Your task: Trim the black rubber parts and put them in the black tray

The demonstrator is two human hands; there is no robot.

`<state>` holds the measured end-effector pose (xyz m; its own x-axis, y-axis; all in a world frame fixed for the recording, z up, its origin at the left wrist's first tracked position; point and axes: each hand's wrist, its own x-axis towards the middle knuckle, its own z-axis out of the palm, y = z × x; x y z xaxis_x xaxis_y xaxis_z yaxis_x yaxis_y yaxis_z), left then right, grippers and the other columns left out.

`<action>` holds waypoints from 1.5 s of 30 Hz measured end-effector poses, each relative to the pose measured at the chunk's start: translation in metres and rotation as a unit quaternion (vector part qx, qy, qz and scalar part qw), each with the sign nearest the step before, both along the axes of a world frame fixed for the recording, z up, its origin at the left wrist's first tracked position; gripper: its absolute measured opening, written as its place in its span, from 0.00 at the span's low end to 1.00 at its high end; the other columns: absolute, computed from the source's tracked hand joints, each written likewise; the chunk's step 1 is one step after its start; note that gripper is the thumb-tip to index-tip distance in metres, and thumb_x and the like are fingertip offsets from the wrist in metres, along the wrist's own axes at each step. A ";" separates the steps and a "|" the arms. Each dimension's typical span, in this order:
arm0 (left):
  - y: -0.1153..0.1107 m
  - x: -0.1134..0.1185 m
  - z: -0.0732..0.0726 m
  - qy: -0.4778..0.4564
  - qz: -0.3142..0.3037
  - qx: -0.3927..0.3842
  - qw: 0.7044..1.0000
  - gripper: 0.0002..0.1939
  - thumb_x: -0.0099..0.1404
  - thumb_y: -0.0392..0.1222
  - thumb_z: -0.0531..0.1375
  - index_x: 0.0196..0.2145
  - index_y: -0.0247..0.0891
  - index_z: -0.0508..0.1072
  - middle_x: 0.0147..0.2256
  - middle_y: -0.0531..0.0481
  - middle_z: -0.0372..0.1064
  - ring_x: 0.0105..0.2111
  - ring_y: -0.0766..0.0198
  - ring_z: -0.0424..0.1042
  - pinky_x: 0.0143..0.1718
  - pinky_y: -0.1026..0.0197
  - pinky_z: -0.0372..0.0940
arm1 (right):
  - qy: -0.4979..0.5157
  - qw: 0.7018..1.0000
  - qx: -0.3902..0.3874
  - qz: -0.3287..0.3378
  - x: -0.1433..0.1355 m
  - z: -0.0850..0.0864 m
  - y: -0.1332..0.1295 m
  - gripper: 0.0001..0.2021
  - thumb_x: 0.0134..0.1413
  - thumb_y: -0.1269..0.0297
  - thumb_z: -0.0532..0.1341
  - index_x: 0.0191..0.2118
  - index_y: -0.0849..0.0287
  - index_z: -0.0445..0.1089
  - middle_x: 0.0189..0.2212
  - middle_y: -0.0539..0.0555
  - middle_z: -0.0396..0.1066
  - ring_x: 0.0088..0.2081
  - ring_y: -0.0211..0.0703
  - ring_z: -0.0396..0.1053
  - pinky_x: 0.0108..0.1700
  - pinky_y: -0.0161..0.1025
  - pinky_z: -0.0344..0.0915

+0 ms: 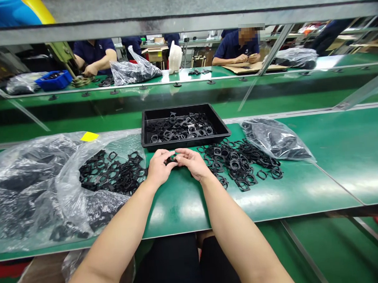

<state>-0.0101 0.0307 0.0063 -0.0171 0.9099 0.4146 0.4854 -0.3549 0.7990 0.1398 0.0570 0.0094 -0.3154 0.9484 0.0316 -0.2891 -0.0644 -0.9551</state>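
Observation:
My left hand (160, 167) and my right hand (191, 161) meet in front of the black tray (143, 141). Between their fingertips they pinch a small black ring-shaped plastic part (170, 160), partly hidden by the fingers. Inside the tray lie many similar black parts (182, 127). To the right of my right hand spreads a loose heap of black ring parts (236, 158) on the green table. Left of my left hand, another heap of black parts (112, 174) spills from the mouth of a large clear plastic bag (71, 180).
A smaller clear bag of black parts (275, 140) lies at the right, with a yellow note (89, 136) on the large bag. Metal framing (184, 23) crosses overhead. Beyond, co-workers (97, 53) sit at another green bench near a blue bin (54, 80).

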 end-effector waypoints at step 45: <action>0.003 0.004 0.017 -0.497 -0.003 -0.258 0.828 0.16 0.47 0.37 0.68 0.36 0.33 0.72 0.28 0.50 0.71 0.21 0.72 0.66 0.17 0.70 0.51 | 0.064 0.996 -0.034 0.047 -0.001 0.011 -0.009 0.19 0.38 0.60 0.70 0.39 0.59 0.72 0.28 0.49 0.72 0.26 0.35 0.69 0.29 0.33 0.67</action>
<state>-0.0059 0.0334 0.0228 -0.1121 0.9628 -0.2459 -0.5046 0.1580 0.8487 0.1387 0.0481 0.0199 -0.4002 0.9163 0.0132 -0.3973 -0.1605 -0.9036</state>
